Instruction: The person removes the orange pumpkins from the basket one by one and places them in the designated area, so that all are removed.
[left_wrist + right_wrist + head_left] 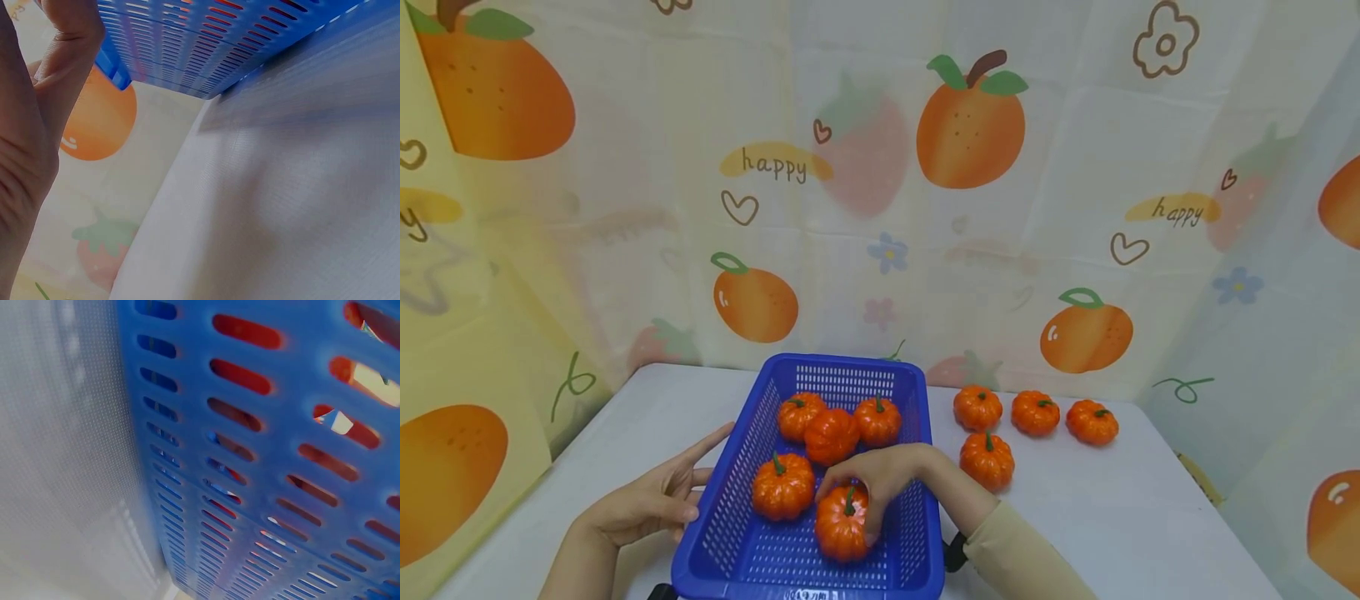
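A blue plastic basket (pixel 846 361) with slotted walls holds several small orange pumpkins. Inside its near right part, my right hand (pixel 880 479) grips a shiny pumpkin (pixel 841 533) from above, thumb on one side and fingers on the other. Another pumpkin (pixel 782 487) lies just left of that one. Farther back, three more pumpkins sit together, the middle one (pixel 832 437) with no stem in sight. My left hand (pixel 651 500) is at the basket's left side, fingers extended along the outer wall. The right wrist view is filled by the basket's slotted wall (pixel 194 444), and the right hand is hidden there.
Right of the basket, several pumpkins lie on the white table (pixel 1097 508), the nearest (pixel 987 461) close to my right forearm. A fruit-patterned curtain (pixel 880 275) hangs behind the table and along both sides.
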Tool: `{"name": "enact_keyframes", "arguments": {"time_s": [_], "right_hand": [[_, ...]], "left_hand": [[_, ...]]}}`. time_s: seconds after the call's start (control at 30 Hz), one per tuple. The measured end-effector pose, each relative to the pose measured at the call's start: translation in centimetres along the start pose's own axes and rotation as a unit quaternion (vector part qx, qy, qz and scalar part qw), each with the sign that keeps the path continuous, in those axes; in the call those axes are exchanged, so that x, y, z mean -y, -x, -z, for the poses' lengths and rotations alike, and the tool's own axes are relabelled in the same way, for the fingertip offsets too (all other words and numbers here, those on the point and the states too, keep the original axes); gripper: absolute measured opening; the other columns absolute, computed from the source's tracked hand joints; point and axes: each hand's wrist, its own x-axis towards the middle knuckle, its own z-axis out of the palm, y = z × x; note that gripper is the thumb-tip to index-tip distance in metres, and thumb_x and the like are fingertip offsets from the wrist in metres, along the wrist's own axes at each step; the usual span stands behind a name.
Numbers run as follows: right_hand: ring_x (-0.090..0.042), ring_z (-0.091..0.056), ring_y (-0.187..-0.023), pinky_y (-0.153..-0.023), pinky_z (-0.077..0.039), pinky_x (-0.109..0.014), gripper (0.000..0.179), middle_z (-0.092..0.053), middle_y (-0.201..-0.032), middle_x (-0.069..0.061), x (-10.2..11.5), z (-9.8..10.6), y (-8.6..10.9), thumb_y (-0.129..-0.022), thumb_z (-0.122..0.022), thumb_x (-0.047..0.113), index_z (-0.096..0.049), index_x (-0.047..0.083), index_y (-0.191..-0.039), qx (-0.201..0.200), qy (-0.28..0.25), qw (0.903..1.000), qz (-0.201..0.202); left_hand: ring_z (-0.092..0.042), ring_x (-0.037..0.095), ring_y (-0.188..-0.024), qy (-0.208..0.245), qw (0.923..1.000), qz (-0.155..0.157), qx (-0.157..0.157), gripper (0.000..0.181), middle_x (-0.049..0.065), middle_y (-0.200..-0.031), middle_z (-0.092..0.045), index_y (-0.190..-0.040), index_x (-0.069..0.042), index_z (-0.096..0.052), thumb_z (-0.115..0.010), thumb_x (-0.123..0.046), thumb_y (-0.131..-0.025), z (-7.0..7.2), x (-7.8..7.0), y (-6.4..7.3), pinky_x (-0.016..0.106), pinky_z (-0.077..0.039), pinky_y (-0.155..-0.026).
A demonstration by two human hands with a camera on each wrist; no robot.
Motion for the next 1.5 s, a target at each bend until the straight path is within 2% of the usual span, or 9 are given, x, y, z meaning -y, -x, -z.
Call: {"name": "enact_keyframes", "arguments": {"time_s": [0.2, 0.43, 0.7, 0.97, 1.2, 1.37, 1.5], "right_hand": [[-0.001, -0.052, -0.114, -0.103, -0.045, -0.02, 0.07, -0.057, -0.13, 0.014, 0.3, 0.0, 0.3, -0.072, -0.086, 0.021, -0.055, 0.034, -0.133, -0.029, -0.006, 0.9996, 0.002], [-0.005, -0.053, -0.117, -0.1, -0.046, -0.021, 0.068, -0.055, -0.135, 0.015, 0.3, 0.2, 0.7, -0.073, -0.084, 0.03, -0.055, 0.04, -0.134, -0.079, -0.022, 0.9963, 0.025], [-0.006, -0.052, -0.118, -0.098, -0.049, -0.021, 0.066, -0.055, -0.132, 0.012, 0.3, 0.4, 1.2, -0.07, -0.085, 0.03, -0.053, 0.036, -0.128, -0.13, -0.064, 0.9887, 0.039], [-0.011, -0.055, -0.116, -0.095, -0.054, -0.024, 0.067, -0.054, -0.133, 0.005, 0.1, 1.6, 2.8, -0.074, -0.083, 0.024, -0.052, 0.032, -0.133, -0.186, -0.112, 0.9747, 0.055], [-0.018, -0.054, -0.121, -0.1, -0.054, -0.031, 0.073, -0.053, -0.139, 0.002, -1.0, 2.6, 4.8, -0.076, -0.081, 0.025, -0.049, 0.028, -0.141, -0.223, -0.146, 0.9618, 0.062], [-0.023, -0.053, -0.126, -0.106, -0.051, -0.038, 0.074, -0.051, -0.144, -0.002, -2.0, 3.1, 6.4, -0.078, -0.08, 0.021, -0.046, 0.023, -0.144, -0.24, -0.181, 0.9504, 0.079], [-0.027, -0.049, -0.132, -0.11, -0.048, -0.045, 0.074, -0.047, -0.148, -0.001, -2.6, 3.4, 8.1, -0.079, -0.08, 0.021, -0.046, 0.022, -0.145, -0.266, -0.193, 0.9417, 0.073]], "left_hand": [[-0.069, 0.024, -0.112, 0.001, 1.0, -0.002, -0.002, 0.09, 0.016, -0.146, -0.051, -0.157, -0.04, 0.005, -0.045, 0.003, -0.095, -0.3, -0.2, -0.1, 0.028, -0.062, -0.075], [-0.071, 0.022, -0.108, -0.003, 0.9999, 0.001, -0.015, 0.091, 0.017, -0.145, -0.051, -0.158, -0.038, 0.005, -0.047, 0.002, -0.095, -0.7, -0.4, -0.1, 0.027, -0.062, -0.074], [-0.069, 0.026, -0.112, -0.005, 0.9999, 0.002, -0.014, 0.09, 0.016, -0.146, -0.052, -0.157, -0.041, 0.003, -0.047, 0.001, -0.095, -0.7, -0.3, 0.1, 0.03, -0.062, -0.075], [-0.068, 0.027, -0.115, -0.006, 0.9999, -0.001, -0.011, 0.09, 0.017, -0.146, -0.051, -0.157, -0.04, 0.004, -0.047, 0.001, -0.096, -0.8, -0.4, 0.0, 0.03, -0.062, -0.075], [-0.069, 0.026, -0.114, 0.006, 1.0, -0.006, -0.004, 0.09, 0.018, -0.145, -0.052, -0.158, -0.039, 0.003, -0.047, 0.003, -0.095, -0.8, -0.4, 0.0, 0.029, -0.062, -0.075], [-0.069, 0.026, -0.113, 0.0, 0.9999, -0.006, -0.008, 0.09, 0.018, -0.145, -0.052, -0.158, -0.039, 0.003, -0.047, 0.003, -0.095, -0.7, -0.3, 0.0, 0.029, -0.062, -0.074], [-0.069, 0.025, -0.113, 0.001, 1.0, -0.004, 0.002, 0.09, 0.016, -0.147, -0.051, -0.157, -0.039, 0.006, -0.045, 0.002, -0.096, -0.5, -0.3, 0.0, 0.028, -0.062, -0.075]]}}
